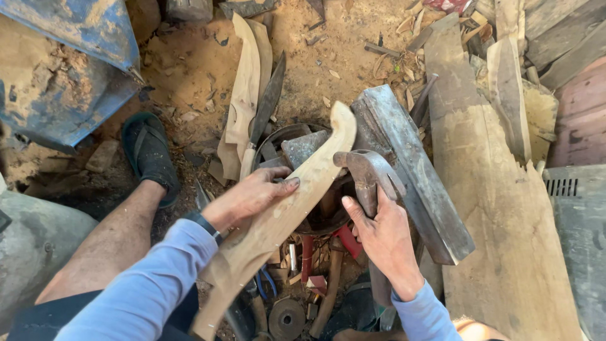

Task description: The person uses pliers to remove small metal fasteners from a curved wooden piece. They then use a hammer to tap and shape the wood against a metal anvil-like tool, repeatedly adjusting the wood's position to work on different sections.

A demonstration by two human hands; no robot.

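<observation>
left hand (252, 196) lay curled over curved wooden blank (297, 196), pinning it across metal block (303, 148); right hand (382, 237) closed round hatchet (369, 173) beside it. i judged blank rough-shaped, edges unsmoothed, much trimming left

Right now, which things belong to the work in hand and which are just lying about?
In hand:
left hand on the curved wooden blank
right hand gripping the metal tool

Lying about:
dark blade
pale carved pieces
sandal
long plank
blue-handled pliers
</observation>
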